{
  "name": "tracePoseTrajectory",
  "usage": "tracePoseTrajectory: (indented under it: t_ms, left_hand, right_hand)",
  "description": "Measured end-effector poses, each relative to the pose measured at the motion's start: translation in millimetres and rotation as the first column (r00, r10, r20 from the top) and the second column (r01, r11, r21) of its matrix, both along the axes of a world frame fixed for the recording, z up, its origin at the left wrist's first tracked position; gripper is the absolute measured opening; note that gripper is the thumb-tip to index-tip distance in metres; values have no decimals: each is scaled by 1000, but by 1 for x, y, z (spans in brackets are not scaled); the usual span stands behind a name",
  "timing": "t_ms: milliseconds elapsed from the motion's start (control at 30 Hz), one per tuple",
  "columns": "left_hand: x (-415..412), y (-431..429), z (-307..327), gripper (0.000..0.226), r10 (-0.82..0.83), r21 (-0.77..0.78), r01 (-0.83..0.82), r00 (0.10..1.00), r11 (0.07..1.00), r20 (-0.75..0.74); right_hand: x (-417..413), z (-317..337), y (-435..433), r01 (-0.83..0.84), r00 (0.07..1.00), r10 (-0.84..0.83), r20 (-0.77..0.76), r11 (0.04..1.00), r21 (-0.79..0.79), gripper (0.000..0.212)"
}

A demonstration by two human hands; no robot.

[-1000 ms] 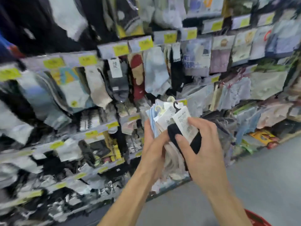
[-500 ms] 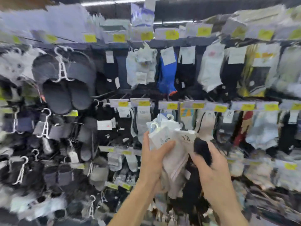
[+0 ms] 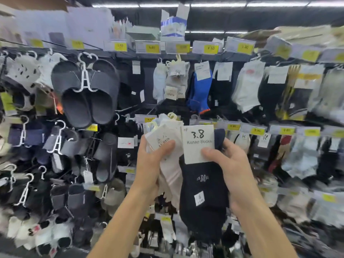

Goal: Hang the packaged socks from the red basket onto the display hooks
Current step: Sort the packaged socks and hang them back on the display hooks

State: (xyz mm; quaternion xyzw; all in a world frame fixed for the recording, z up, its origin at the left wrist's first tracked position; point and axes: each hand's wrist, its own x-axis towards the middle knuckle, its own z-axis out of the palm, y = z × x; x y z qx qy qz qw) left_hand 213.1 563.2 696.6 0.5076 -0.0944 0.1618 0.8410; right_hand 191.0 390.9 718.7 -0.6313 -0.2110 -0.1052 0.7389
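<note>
Navy socks (image 3: 202,185) are gripped by the right hand (image 3: 232,170), a pale bundle (image 3: 167,146) by the left hand (image 3: 150,164); matching hook should be found first.

The display rack (image 3: 186,56) carries dark slippers (image 3: 87,92) at ten o'clock, blue socks (image 3: 200,92) at twelve, white socks (image 3: 245,90) at two.

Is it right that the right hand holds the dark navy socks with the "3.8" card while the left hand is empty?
Not quite. In the head view the left hand grips a bunch of light-coloured socks. The right hand does hold the dark navy socks with the "3.8" card.
</note>
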Motion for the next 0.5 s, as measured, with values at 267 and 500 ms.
tracePoseTrajectory:
  t_ms: [267,500]
  left_hand:
    - [-6,-5,9,58,-210,-92,206,977,974,-36]
    - [-3,-12,4,39,-344,-155,334,938,930,-39]
  right_hand:
    - [6,-6,-3,93,996,-93,6,996,-2,25]
    - [8,-8,-16,135,991,-134,-21,990,28,23]
